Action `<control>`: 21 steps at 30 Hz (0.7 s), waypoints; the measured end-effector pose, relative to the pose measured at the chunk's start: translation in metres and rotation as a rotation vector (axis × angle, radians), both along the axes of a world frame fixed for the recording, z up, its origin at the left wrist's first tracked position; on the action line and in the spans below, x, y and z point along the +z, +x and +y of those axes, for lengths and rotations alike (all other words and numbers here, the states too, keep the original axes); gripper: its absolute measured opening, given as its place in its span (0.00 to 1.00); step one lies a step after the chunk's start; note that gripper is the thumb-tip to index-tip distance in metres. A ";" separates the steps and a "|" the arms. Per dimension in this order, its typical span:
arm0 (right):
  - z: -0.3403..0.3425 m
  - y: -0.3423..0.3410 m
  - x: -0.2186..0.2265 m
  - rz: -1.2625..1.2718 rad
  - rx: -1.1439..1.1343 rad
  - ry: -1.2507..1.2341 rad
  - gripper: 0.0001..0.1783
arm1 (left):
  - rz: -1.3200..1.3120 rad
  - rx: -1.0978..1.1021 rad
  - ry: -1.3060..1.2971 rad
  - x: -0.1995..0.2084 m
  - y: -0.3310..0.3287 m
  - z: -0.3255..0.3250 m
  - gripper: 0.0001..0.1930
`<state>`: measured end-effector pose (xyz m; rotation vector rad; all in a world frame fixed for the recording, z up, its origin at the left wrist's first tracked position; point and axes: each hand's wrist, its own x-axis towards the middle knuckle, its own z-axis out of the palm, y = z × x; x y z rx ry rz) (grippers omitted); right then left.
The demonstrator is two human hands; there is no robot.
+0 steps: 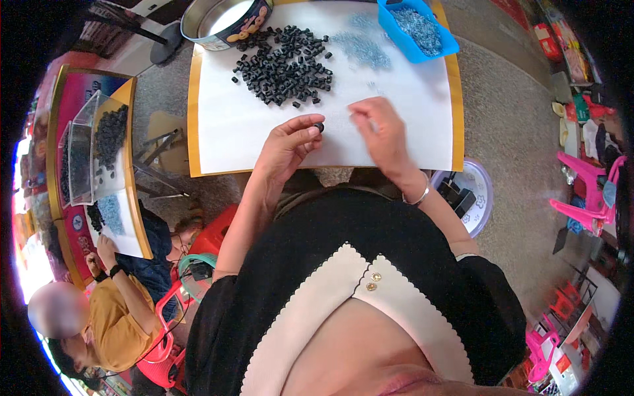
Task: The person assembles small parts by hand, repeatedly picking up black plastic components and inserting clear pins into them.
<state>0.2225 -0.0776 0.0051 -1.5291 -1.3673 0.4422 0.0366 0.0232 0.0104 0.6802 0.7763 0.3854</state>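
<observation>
My left hand [290, 146] is closed, pinching a small black cylindrical piece [319, 127] between thumb and fingertips above the near part of the white-topped table [231, 142]. To its right, and apart from it, my right hand [381, 132] has thumb and fingers drawn together; motion blurs the fingertips, and anything they hold is too small to make out. Beyond my left hand spreads a pile of similar black pieces [284, 69]. Small, thin, pale blue-grey pieces [363, 49] lie loose farther off, and more of them fill a blue plastic tray [417, 54].
A round tin [198, 33] stands at the far left corner. Below the table's right side is a white-and-purple round basin [485, 198] holding black objects. To the left, a seated person [125, 317] works at another table [132, 237] with similar pieces. Pink stools [588, 191] stand at right.
</observation>
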 end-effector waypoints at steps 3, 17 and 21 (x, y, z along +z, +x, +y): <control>-0.001 0.039 -0.008 -0.210 -0.303 0.055 0.08 | -0.048 0.056 -0.004 -0.002 -0.002 -0.002 0.12; 0.005 0.024 0.013 0.371 -0.136 -0.253 0.07 | -0.175 0.083 -0.047 -0.002 0.004 -0.008 0.15; 0.000 -0.002 0.032 0.377 -0.024 -0.194 0.07 | -0.220 0.071 -0.103 -0.003 0.014 -0.011 0.16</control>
